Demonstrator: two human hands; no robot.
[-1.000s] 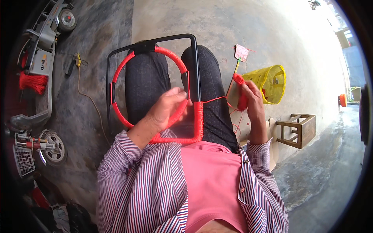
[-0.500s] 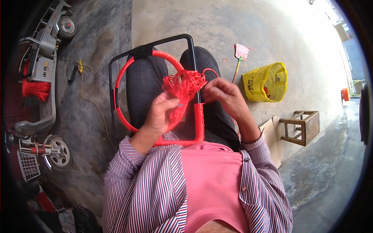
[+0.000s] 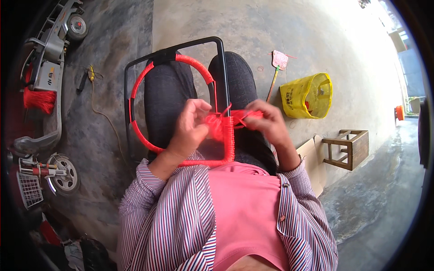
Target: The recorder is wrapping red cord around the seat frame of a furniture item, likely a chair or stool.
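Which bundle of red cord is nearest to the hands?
The bundle between the left hand and right hand, at the black frame; the other bundle is by the scooter, far left.

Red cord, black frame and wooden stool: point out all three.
Red cord (image 3: 214,126): head view, on its blurred left clump.
Black frame (image 3: 224,74): head view, on its bare right-side bar.
Wooden stool (image 3: 360,150): head view, on its solid seat.

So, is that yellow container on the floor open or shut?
Open. The yellow container has its mouth gaping wide, with something red visible inside.
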